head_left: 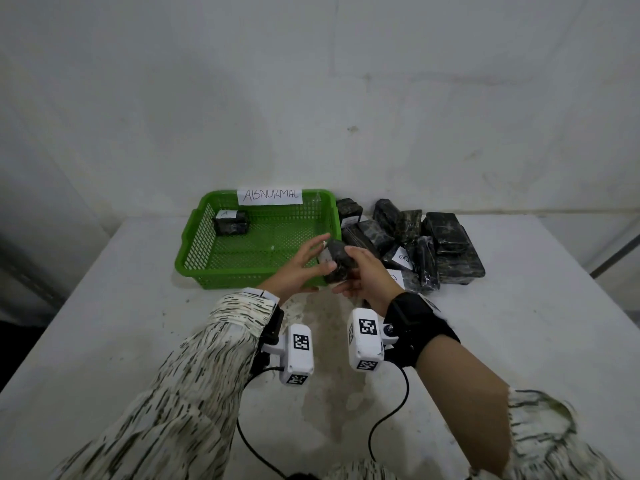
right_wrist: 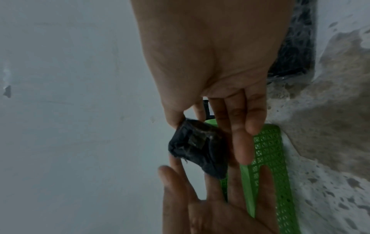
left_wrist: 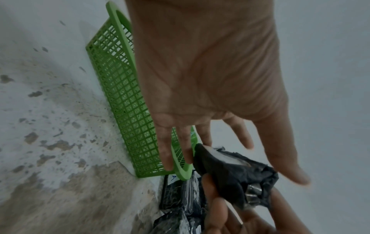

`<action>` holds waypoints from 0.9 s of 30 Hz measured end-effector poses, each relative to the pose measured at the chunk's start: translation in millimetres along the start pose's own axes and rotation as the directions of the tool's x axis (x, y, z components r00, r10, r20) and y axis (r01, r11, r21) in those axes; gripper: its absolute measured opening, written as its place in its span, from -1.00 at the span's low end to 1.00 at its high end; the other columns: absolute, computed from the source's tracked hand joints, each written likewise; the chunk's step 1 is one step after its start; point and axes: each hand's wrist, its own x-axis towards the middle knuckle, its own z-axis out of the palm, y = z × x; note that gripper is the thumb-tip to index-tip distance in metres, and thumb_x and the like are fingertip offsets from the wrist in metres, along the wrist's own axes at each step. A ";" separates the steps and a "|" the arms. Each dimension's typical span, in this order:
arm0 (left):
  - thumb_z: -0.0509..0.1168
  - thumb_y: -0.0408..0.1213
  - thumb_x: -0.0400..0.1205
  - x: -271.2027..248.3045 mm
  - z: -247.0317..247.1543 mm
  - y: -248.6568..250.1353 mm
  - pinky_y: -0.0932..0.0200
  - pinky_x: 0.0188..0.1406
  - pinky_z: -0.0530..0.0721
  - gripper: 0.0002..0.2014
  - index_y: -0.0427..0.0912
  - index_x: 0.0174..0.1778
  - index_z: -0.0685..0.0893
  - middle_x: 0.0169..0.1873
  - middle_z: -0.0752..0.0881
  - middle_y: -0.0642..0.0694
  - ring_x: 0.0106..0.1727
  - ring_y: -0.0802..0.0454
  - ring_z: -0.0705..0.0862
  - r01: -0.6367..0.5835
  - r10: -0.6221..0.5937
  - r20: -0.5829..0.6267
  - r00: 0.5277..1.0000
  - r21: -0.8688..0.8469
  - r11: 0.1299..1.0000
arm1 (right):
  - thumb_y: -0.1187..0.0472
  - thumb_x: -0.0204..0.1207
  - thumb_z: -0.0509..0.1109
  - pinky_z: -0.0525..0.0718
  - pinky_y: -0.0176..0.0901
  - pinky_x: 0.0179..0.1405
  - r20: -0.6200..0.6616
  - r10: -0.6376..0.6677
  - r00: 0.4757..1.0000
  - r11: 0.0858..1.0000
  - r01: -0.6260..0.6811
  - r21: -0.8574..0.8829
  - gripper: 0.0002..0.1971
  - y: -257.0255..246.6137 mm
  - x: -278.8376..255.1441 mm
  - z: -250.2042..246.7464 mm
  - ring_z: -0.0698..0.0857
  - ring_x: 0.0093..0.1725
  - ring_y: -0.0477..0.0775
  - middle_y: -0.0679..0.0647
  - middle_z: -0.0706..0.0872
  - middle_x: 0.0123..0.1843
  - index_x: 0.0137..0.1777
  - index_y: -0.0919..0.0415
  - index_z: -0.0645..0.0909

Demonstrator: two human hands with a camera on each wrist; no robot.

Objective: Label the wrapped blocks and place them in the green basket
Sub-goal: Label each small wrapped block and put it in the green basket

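A black wrapped block [head_left: 341,263] is held up over the front right corner of the green basket [head_left: 194,237]. My right hand [head_left: 365,273] grips it from the right, thumb on one side and fingers on the other [right_wrist: 238,142]. My left hand [head_left: 306,263] is open, its straight spread fingers [left_wrist: 202,136] touching the block's left face. That face shows a pale label [left_wrist: 220,156]. One wrapped block marked A [head_left: 231,222] lies in the basket's far left corner.
A pile of wrapped blocks [head_left: 433,247] lies right of the basket, some with white labels [head_left: 403,258]. A paper sign [head_left: 270,196] hangs on the basket's far rim. The stained white table [head_left: 138,323] meets a wall behind. Wrist camera cables trail near the front edge.
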 end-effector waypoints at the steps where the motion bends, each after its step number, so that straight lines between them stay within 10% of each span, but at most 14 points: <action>1: 0.34 -0.32 0.58 0.9 0.3 0.3 -0.23 0.30 0.57 -0.49 0.27 0.35 0.39 0.57 0.29 -0.01 0.42 -0.17 0.49 0.004 -0.004 0.030 1.000 0.004 1.000 | -0.02 0.70 0.15 0.49 -0.24 -0.52 0.005 0.007 1.000 1.000 -0.007 -0.022 -0.73 0.0 -0.2 -0.3 0.70 -0.58 0.06 0.16 0.74 -0.20 0.28 0.09 0.44; 7: 0.25 -0.61 0.56 7.6 1.7 1.5 -0.01 0.13 0.66 -0.60 -0.15 0.26 0.53 0.13 0.63 -0.29 0.07 -0.17 0.67 0.007 -0.030 -0.114 0.993 -0.202 0.979 | -0.27 0.61 0.15 0.55 -0.16 -0.31 0.102 0.022 0.995 0.975 0.001 -0.223 -0.47 -0.6 -5.6 2.2 0.69 -0.26 0.04 0.11 0.67 -0.12 0.45 0.00 0.41; 12: 0.23 -0.59 0.59 7.9 -0.5 -1.9 0.19 -0.01 0.72 -0.64 -0.18 0.26 0.53 0.02 0.70 -0.20 -0.03 -0.05 0.72 0.016 -0.037 -0.081 0.996 -0.240 0.971 | 0.20 0.60 0.37 0.64 -0.11 -0.08 0.138 -0.058 0.989 0.992 0.072 -0.101 -0.50 -1.4 -4.0 1.4 0.65 0.04 -0.05 0.07 0.64 0.14 0.52 -0.01 0.35; 21: 0.25 -0.52 0.60 10.3 2.1 -0.2 0.01 0.18 0.62 -0.71 -0.04 0.12 0.54 -0.01 0.69 -0.13 0.02 -0.09 0.68 0.084 -0.087 -0.019 0.996 -0.141 0.986 | 0.41 0.58 0.26 0.68 -0.21 -0.28 0.011 -0.113 0.994 0.987 0.113 -0.116 -0.76 0.5 -0.6 3.6 0.69 -0.11 0.04 0.15 0.69 -0.06 0.18 0.21 0.59; 27: 0.16 -0.57 0.63 13.4 5.9 2.8 0.35 -0.23 0.74 -0.66 -0.30 0.33 0.45 -0.10 0.66 -0.13 -0.13 0.03 0.67 -0.007 -0.010 -0.122 0.992 -0.139 0.990 | 0.42 0.57 0.33 0.71 -0.13 -0.10 0.107 -0.095 0.990 0.994 0.101 -0.044 -0.61 -1.9 -2.8 -1.1 0.69 0.02 0.06 0.12 0.68 0.06 0.39 0.20 0.54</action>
